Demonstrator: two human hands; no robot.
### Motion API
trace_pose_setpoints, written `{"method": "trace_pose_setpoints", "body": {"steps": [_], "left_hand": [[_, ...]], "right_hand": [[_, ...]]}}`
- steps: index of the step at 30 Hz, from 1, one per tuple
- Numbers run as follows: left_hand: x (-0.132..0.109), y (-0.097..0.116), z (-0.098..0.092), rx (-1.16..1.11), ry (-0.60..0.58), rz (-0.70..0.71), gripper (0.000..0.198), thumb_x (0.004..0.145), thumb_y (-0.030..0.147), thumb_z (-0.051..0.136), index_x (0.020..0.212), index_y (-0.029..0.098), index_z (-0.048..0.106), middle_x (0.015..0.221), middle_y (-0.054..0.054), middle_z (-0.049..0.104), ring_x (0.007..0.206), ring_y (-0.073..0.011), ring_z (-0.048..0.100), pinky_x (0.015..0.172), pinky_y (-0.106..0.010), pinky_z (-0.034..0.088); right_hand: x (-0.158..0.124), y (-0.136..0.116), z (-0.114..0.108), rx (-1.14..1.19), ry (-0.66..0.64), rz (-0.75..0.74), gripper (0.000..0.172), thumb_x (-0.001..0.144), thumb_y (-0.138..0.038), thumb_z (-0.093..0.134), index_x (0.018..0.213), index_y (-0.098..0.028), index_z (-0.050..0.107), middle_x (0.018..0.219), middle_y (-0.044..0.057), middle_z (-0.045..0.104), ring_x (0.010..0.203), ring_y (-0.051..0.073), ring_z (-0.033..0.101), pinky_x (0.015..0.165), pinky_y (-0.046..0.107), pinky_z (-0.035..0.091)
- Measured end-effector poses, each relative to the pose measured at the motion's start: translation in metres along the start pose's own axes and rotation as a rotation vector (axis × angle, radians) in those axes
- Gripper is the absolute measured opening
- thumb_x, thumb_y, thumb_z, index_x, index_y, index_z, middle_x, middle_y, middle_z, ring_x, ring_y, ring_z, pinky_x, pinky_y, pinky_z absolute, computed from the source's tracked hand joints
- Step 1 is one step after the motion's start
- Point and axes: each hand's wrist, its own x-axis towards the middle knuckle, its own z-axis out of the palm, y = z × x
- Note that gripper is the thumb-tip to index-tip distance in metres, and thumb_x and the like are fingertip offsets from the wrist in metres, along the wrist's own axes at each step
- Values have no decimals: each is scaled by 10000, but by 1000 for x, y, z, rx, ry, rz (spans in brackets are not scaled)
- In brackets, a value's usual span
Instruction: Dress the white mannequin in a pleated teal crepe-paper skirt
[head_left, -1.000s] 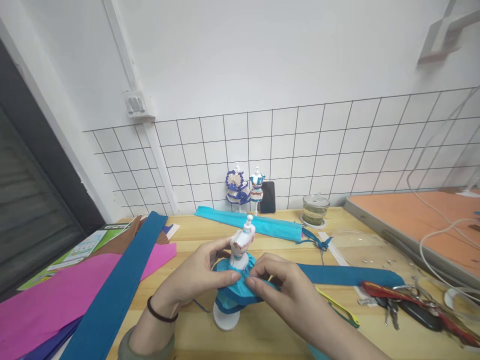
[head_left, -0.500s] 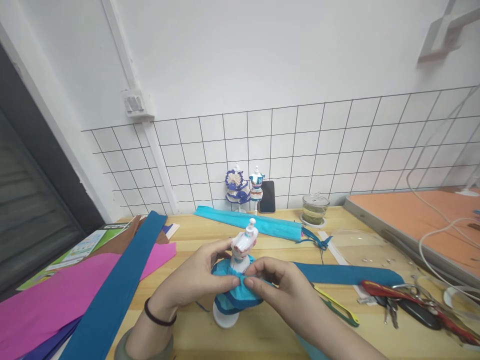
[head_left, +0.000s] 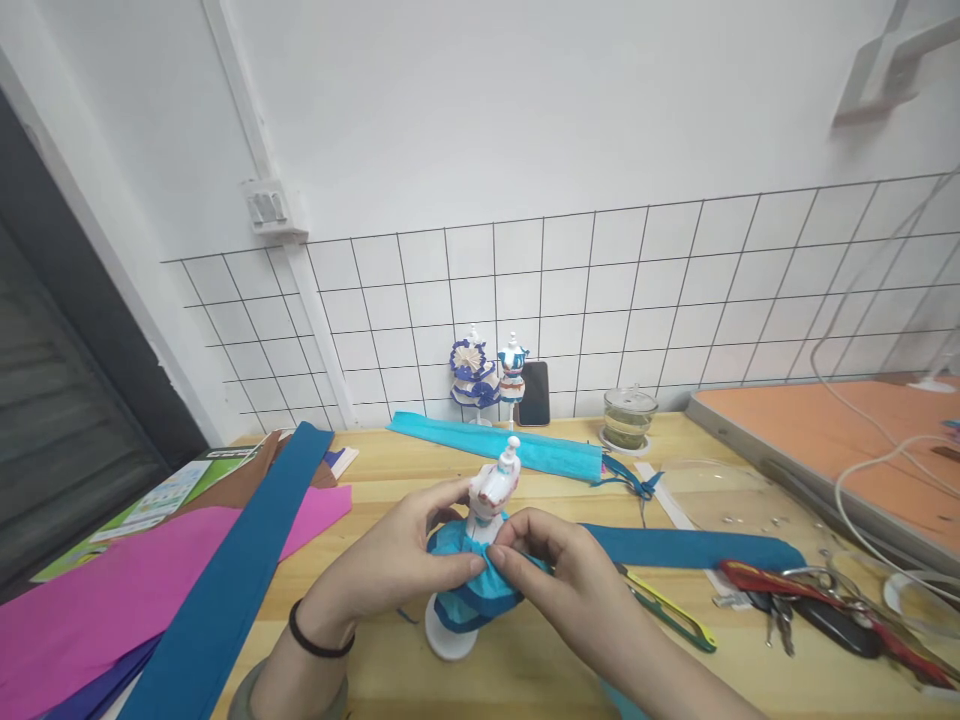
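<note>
A small white mannequin (head_left: 493,490) on a round white base (head_left: 450,640) stands tilted between my hands. Around its waist sits a gathered crepe-paper skirt (head_left: 480,605) in light and dark blue. My left hand (head_left: 409,550) is wrapped round the left side, its thumb pressing the skirt near the waist and its other fingers partly hidden behind the figure. With thumb and forefinger, my right hand (head_left: 551,565) pinches the skirt's upper edge at the right of the waist.
Pink paper (head_left: 165,555) and a dark blue strip (head_left: 232,570) lie left. A light-blue strip (head_left: 495,445), two dressed mannequins (head_left: 512,365), a phone (head_left: 535,395) and a glass cup (head_left: 628,418) are behind. Right are another blue strip (head_left: 690,548), a yellow-green cutter (head_left: 671,610) and keys (head_left: 784,625).
The mannequin has shifted slightly right and leans a little more that way. Both hands keep their hold on the skirt with small finger movements.
</note>
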Motion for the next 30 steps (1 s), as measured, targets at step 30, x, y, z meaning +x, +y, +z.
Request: {"method": "trace_pose_setpoints", "body": {"steps": [30], "left_hand": [[1, 5, -2, -19, 41, -43, 452, 802, 177, 623, 1247, 227, 560, 1294, -43, 593, 1190, -255, 521, 971, -375, 449]], "right_hand": [[-4, -1, -6, -276, -35, -54, 165, 861, -238, 556, 765, -201, 685, 708, -5, 696, 671, 164, 618, 629, 238, 441]]}}
